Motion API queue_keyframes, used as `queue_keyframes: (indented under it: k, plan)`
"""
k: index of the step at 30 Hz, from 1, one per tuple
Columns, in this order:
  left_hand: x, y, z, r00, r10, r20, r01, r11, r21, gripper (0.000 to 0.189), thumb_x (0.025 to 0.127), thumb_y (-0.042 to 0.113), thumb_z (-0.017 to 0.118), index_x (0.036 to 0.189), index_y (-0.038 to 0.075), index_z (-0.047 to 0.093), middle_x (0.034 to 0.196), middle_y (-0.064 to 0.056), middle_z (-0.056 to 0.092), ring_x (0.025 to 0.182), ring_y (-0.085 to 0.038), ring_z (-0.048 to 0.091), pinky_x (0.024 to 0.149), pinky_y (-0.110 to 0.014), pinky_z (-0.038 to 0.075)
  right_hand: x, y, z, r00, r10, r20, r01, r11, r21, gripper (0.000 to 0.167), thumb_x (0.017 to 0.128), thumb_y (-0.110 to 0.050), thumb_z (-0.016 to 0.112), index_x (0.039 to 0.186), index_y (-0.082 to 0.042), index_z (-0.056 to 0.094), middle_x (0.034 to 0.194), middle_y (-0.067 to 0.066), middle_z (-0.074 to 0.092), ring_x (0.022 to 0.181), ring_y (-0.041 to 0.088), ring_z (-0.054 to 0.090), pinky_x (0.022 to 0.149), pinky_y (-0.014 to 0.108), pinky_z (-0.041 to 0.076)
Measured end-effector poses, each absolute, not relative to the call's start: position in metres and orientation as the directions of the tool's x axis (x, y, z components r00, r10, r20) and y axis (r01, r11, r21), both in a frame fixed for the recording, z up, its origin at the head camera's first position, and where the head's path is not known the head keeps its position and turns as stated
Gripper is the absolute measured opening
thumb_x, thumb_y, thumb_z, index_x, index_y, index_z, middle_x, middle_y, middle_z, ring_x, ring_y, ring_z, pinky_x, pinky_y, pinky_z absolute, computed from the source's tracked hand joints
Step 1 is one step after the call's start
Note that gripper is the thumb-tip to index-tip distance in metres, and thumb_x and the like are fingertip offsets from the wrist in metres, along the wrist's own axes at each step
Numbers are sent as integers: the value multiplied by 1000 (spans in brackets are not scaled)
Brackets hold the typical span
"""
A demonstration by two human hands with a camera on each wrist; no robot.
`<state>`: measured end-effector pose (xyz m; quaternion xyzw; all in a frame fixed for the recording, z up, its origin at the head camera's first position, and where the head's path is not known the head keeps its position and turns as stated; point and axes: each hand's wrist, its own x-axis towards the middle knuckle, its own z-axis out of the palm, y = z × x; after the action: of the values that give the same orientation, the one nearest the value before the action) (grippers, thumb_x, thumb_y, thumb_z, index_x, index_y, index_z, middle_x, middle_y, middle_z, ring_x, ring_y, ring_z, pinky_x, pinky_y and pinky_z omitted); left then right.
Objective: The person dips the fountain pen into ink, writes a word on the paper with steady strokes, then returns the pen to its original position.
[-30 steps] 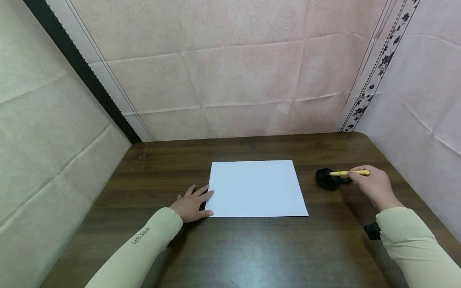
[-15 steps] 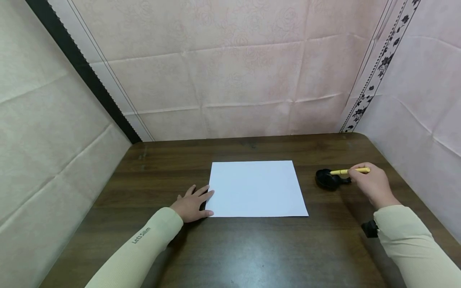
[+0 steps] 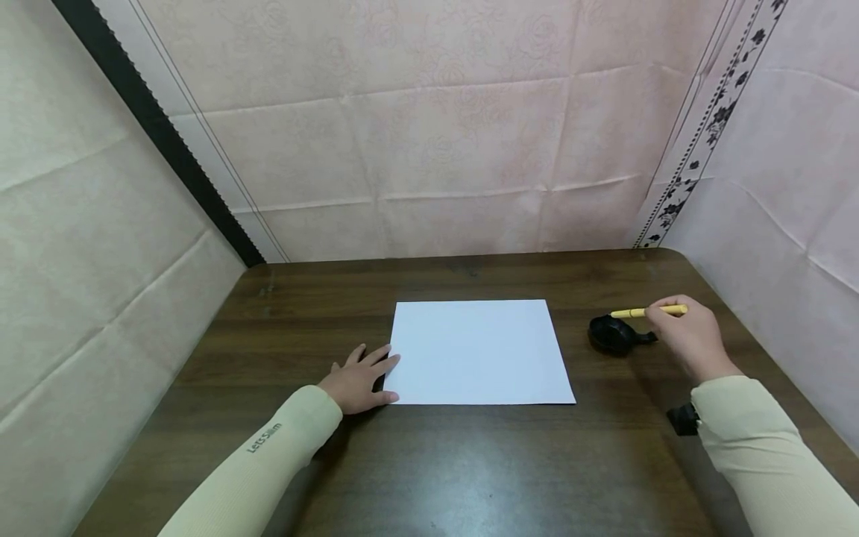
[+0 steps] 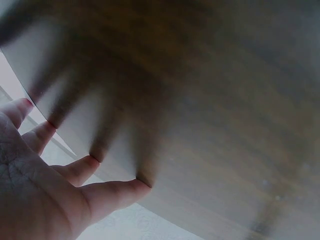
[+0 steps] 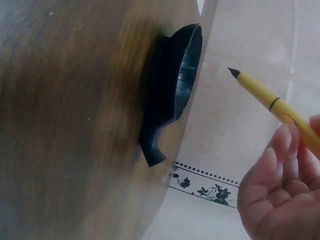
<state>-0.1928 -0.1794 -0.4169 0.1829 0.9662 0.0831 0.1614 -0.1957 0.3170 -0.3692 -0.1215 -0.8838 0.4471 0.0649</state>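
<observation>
My left hand [image 3: 356, 384] lies with spread fingers at the left edge of a blank white sheet of paper [image 3: 479, 350]. In the left wrist view its straight fingertips [image 4: 95, 159] press down on the surface. Over on the right, my right hand [image 3: 694, 339] pinches a yellow brush pen [image 3: 627, 313] between thumb and fingers. A small black dish with a short handle [image 3: 609, 337] rests on the table below the pen. The right wrist view has the pen's dark pointed tip [image 5: 234, 73] in the air, apart from the dish's rim [image 5: 199, 37].
A brown wooden table [image 3: 429, 470] carries all of this. Pale patterned cloth [image 3: 443, 149] hangs behind its far edge and along both sides. The black dish stands to the right of the paper. A dark device [image 3: 683, 420] sits on the right wrist.
My right hand has risen slightly with the brush pen, and its tip has lifted from over the dish's hollow to above its far rim. The left hand and paper have stayed put.
</observation>
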Motion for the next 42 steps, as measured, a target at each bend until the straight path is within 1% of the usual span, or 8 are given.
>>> queue_keyframes:
  k: [7,11,15,19,25,33,36,42]
  plan:
    - [-195,-180,-422,-883,380,-275,331,920,208,72,91,51,60,152,25,32,160,-1,21,145,-44,12,99,-76,23,-198,311,-367,-959,284,23,149,570,-808,31,92,-25,51,111,-1,56,80,0,62,66,13,50,53,30,42]
    - [-196,-181,-424,-884,382,-269,334,919,208,72,91,51,60,152,25,32,160,-1,21,145,-44,12,98,-76,23,-200,307,-366,-961,274,18,142,552,-821,30,92,-25,51,111,-2,55,81,-1,62,70,7,54,58,29,45]
    - [-196,-181,-424,-884,382,-268,333,919,211,73,90,51,60,152,25,32,160,-1,21,145,-44,12,98,-76,23,-201,305,-364,-969,246,35,110,552,-826,31,93,-24,51,112,0,55,81,-3,63,68,1,57,60,26,48]
    - [-196,-181,-424,-882,389,-265,338,916,217,72,91,51,60,152,25,32,160,-1,21,145,-45,11,97,-77,23,-202,303,-362,-973,227,48,87,549,-832,32,94,-24,51,113,1,55,78,-5,63,66,1,57,60,24,49]
    - [-195,-182,-425,-881,395,-259,347,913,214,72,91,52,59,152,25,32,160,-1,21,144,-45,12,97,-77,24,-205,297,-360,-973,227,41,91,541,-836,29,93,-23,52,112,-2,56,76,-9,62,68,3,56,58,25,49]
    - [-195,-181,-423,-881,393,-263,342,914,218,72,91,52,59,152,25,31,161,-1,20,144,-45,12,97,-76,24,-208,291,-358,-978,200,60,52,512,-857,27,93,-22,54,109,-1,56,73,-12,60,68,1,57,60,22,50]
    - [-195,-181,-423,-881,390,-266,343,916,209,72,92,52,58,153,26,30,161,0,20,145,-45,11,98,-76,24,-210,288,-358,-979,197,46,56,484,-873,26,93,-21,54,109,-1,55,73,-9,59,67,2,58,59,22,51]
    - [-195,-181,-424,-884,384,-266,337,919,206,72,92,52,59,153,26,31,161,0,20,145,-45,11,98,-76,23,-211,279,-355,-981,191,39,61,488,-871,29,94,-23,54,112,0,54,87,4,58,70,2,57,62,19,51]
